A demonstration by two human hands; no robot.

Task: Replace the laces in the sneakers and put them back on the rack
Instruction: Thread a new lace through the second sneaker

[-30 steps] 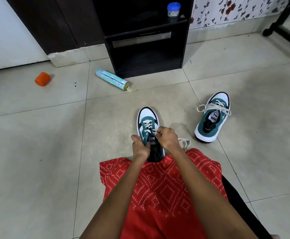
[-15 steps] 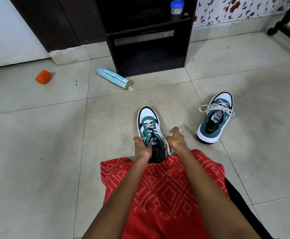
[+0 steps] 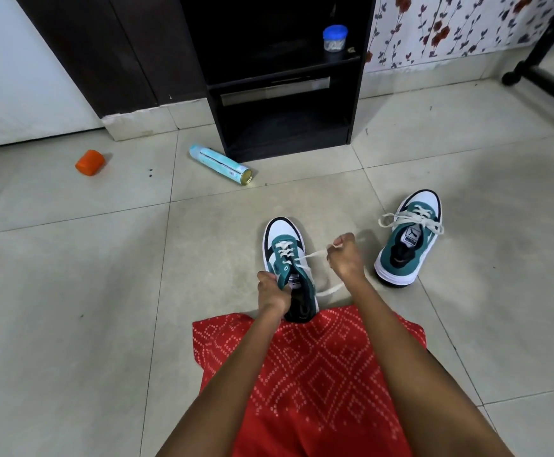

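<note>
The near sneaker (image 3: 285, 258) stands on the tiled floor (image 3: 71, 308) before a red-clad lap. The left hand (image 3: 270, 291) grips its collar; the right hand (image 3: 344, 255) pinches the white lace (image 3: 313, 257) — drawn taut out to the right. The second sneaker (image 3: 409, 245) sits apart, right — laced, near the dark rack (image 3: 285, 94).

Glossy smooth floor tiles (image 3: 71, 324), flat woven cloth lace (image 3: 311, 257), dark matt wooden rack (image 3: 356, 103), metal spray can (image 3: 218, 163)
</note>
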